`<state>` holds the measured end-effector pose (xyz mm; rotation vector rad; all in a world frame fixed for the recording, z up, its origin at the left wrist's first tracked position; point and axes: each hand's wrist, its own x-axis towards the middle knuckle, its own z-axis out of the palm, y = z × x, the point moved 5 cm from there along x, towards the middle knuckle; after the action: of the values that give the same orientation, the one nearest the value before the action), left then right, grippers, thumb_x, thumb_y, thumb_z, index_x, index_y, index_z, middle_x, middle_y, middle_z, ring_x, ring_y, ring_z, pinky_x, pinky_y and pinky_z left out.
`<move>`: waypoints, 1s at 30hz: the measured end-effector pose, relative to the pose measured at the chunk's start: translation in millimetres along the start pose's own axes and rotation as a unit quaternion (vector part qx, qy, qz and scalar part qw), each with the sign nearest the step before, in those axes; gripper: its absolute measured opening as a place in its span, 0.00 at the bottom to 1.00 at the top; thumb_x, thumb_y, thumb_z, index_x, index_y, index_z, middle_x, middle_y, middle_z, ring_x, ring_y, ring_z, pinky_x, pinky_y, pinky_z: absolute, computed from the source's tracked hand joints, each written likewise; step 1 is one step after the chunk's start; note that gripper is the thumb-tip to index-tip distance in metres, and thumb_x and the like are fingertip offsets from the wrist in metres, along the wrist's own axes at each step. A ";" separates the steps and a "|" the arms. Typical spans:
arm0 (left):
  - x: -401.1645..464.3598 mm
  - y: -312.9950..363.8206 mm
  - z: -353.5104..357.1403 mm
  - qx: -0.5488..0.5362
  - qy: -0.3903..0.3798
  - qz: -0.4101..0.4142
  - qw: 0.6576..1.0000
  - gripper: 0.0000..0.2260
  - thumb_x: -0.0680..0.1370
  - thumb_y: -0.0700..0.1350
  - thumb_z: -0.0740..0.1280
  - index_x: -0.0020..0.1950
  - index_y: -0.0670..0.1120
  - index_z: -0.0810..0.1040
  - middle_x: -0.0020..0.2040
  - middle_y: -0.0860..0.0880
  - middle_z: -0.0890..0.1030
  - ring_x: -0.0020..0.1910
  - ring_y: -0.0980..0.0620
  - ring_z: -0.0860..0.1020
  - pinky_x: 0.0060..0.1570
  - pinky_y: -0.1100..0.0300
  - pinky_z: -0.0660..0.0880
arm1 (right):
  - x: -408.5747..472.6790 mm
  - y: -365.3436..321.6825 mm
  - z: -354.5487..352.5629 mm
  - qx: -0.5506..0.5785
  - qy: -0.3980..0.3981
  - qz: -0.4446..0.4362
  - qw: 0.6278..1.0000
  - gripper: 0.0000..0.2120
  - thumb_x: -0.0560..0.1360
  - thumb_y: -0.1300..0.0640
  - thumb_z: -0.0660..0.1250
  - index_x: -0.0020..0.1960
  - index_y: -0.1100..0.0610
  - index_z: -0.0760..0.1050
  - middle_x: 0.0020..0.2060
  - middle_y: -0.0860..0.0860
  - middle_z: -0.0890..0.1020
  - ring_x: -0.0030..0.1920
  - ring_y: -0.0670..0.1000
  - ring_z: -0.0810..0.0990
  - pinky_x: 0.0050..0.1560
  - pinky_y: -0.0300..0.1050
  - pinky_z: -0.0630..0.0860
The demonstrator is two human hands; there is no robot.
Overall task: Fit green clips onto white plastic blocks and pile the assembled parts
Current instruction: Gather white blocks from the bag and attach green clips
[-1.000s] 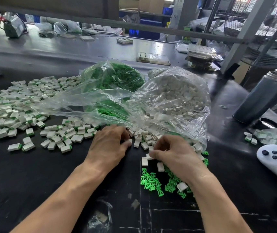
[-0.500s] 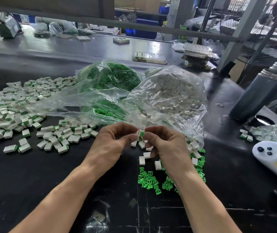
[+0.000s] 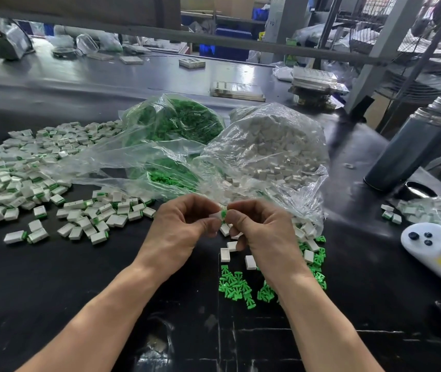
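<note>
A black worktable (image 3: 53, 304) holds a wide pile of assembled white-and-green parts (image 3: 26, 178) at far left. Behind the hands lie two clear bags, one of white blocks (image 3: 273, 151), one of green clips (image 3: 179, 122). At centre, the left hand (image 3: 184, 229) and right hand (image 3: 265, 232) meet, fingertips together pinching one white block with a green clip (image 3: 222, 214). Loose green clips (image 3: 236, 287) lie just below the right hand.

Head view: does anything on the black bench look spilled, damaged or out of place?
Nothing is damaged. Loose bright green plastic clips and small white plastic blocks lie scattered outside the clear plastic bags, beneath the hands, apparently as working stock.
</note>
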<state>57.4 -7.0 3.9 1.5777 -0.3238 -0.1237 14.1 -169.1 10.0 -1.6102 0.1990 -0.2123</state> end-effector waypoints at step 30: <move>-2.7 2.1 3.6 -0.053 0.016 -0.033 0.998 0.03 0.75 0.37 0.75 0.48 0.42 0.85 0.34 0.48 0.84 0.31 0.55 0.80 0.30 0.68 0.75 | -1.2 -1.5 2.8 0.024 -0.027 -0.010 0.999 0.03 0.79 0.64 0.73 0.47 0.59 0.85 0.35 0.56 0.84 0.34 0.50 0.80 0.35 0.43 0.82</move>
<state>53.5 -9.7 5.4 1.4838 -0.2377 -0.1640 13.7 -166.0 11.3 -1.5691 0.1354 -0.1866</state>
